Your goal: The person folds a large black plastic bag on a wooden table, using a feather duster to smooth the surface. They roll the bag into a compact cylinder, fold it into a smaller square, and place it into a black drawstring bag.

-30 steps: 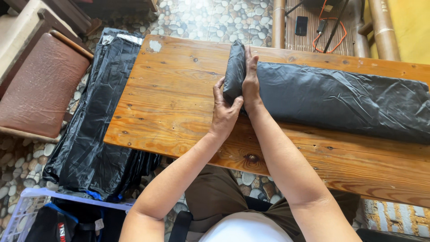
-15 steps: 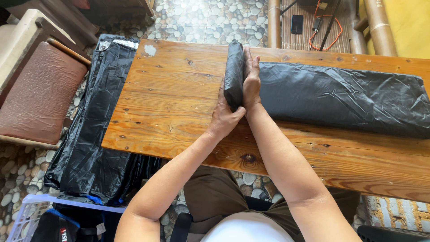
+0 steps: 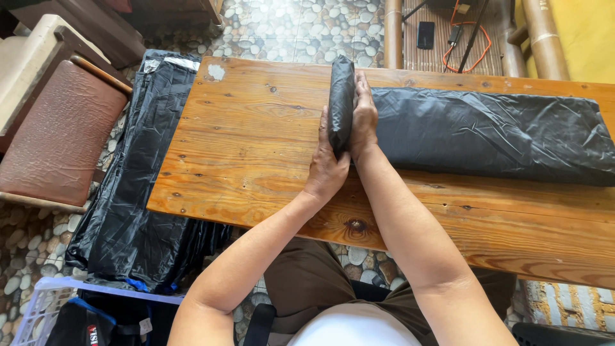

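Left hand clasping rolled black bag, right hand flat against it, seemingly pressing

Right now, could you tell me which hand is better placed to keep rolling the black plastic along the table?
Probably the right hand: it lies flat along the roll on the unrolled sheet's side; the left hand grips only the near end.
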